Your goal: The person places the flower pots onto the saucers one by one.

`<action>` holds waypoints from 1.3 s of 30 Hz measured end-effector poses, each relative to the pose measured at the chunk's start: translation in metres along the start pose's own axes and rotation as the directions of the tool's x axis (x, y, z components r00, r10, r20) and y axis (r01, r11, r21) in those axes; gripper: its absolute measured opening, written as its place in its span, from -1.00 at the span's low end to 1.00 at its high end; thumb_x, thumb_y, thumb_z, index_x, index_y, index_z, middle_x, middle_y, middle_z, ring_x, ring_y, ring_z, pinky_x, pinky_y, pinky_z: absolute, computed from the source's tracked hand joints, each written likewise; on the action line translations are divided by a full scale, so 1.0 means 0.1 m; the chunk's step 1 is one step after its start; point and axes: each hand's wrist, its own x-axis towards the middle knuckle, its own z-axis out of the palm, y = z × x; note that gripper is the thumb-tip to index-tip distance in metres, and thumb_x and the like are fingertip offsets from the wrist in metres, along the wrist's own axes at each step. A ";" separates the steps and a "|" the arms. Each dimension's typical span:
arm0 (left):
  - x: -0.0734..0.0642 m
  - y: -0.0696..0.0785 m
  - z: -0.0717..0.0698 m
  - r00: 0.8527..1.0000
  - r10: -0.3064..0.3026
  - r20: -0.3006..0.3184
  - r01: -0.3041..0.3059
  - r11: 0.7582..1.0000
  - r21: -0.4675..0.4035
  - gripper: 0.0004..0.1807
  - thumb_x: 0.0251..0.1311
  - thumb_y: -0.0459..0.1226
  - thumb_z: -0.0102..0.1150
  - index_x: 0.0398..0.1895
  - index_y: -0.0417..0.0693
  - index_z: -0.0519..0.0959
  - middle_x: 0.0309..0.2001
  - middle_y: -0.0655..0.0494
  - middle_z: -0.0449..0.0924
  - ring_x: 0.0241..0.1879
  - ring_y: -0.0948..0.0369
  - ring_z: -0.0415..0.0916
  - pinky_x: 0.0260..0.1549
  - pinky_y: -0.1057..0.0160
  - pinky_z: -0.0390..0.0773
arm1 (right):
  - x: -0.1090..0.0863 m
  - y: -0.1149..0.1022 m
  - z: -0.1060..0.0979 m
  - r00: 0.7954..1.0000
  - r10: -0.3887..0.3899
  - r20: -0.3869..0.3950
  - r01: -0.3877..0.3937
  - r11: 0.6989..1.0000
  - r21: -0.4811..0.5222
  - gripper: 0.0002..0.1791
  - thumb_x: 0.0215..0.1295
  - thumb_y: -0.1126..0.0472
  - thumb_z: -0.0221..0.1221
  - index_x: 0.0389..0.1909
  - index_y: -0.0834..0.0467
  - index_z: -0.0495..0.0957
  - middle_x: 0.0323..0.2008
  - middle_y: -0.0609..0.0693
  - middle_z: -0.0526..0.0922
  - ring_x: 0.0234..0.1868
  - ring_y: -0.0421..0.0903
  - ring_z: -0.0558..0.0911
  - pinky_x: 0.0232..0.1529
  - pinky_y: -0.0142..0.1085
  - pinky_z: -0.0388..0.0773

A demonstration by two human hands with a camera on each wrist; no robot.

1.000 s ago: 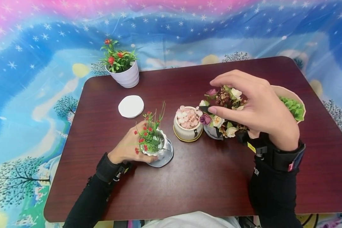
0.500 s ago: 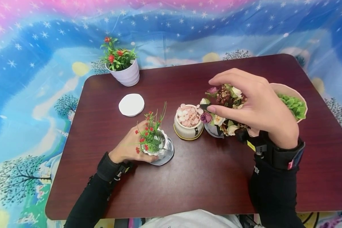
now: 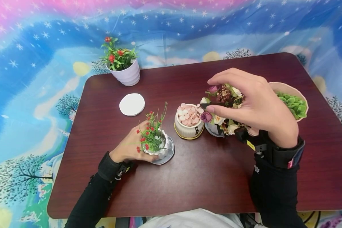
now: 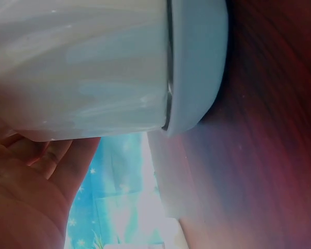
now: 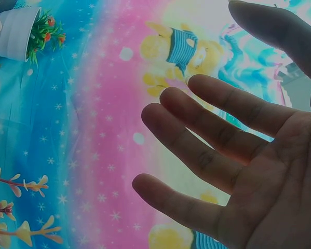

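My left hand grips a white scalloped-rim flowerpot from its left side. Thin green stems with small red flowers rise out of it. Seen from the left wrist, the white pot stands on a blue-grey saucer, which rests on the table. My right hand, thumb and fingers spread apart, hovers over a pot of cream and purple roses and partly hides it. In the right wrist view nothing lies in the right hand.
Between the hands stands a ribbed cream pot of pink petals. A green succulent in a pale pot is at the right. A white round saucer and a white pot with red flowers are at the back left of the table.
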 end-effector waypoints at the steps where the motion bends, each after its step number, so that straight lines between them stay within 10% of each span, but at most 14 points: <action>1: 0.00 -0.01 0.00 1.000 0.001 0.000 -0.001 1.000 -0.002 0.00 -0.37 -0.11 0.76 0.27 -0.26 0.53 0.17 0.01 0.59 0.09 0.15 0.60 0.16 0.03 0.62 | 0.00 0.00 0.00 1.000 -0.003 0.003 0.003 1.000 0.002 -0.31 0.05 0.37 0.59 0.27 0.16 0.65 0.13 -0.04 0.71 0.12 -0.24 0.61 0.17 -0.42 0.41; 19: -0.04 -0.05 0.00 0.999 0.047 0.012 -0.047 0.999 -0.027 -0.02 -0.34 -0.21 0.78 0.27 -0.30 0.52 0.18 -0.05 0.59 0.11 0.13 0.60 0.16 0.16 0.59 | 0.02 0.02 0.02 1.000 -0.011 0.029 0.010 1.000 0.014 -0.35 0.13 0.31 0.58 0.28 0.16 0.64 0.13 -0.03 0.70 0.13 -0.23 0.61 0.19 -0.41 0.42; 31: 0.12 -0.26 -0.21 0.997 -0.077 -0.001 0.076 0.996 -0.056 0.02 -0.26 -0.24 0.76 0.37 -0.28 0.45 0.21 0.04 0.60 0.16 0.18 0.55 0.25 0.18 0.49 | 0.03 0.01 0.05 0.999 -0.017 0.033 0.016 1.000 0.026 -0.36 0.11 0.33 0.59 0.26 0.17 0.65 0.11 -0.05 0.70 0.13 -0.22 0.62 0.19 -0.40 0.43; 35: 0.18 -0.28 -0.33 0.986 -0.134 0.095 0.139 0.989 -0.045 0.12 -0.21 -0.15 0.80 0.47 -0.25 0.37 0.32 0.04 0.54 0.28 0.13 0.49 0.34 0.03 0.44 | 0.02 0.00 0.05 0.999 -0.015 0.028 0.014 1.000 0.028 -0.35 0.08 0.36 0.59 0.24 0.16 0.66 0.08 -0.07 0.71 0.10 -0.25 0.62 0.16 -0.41 0.44; 39: 0.27 -0.35 -0.73 0.944 -0.228 0.237 0.237 0.971 -0.010 0.35 -0.19 -0.10 0.81 0.65 -0.24 0.16 0.58 -0.14 0.26 0.54 -0.02 0.24 0.50 -0.18 0.25 | 0.02 0.00 0.03 1.000 -0.014 0.020 0.014 1.000 0.020 -0.34 0.04 0.39 0.59 0.24 0.17 0.66 0.06 -0.08 0.72 0.09 -0.27 0.62 0.14 -0.42 0.43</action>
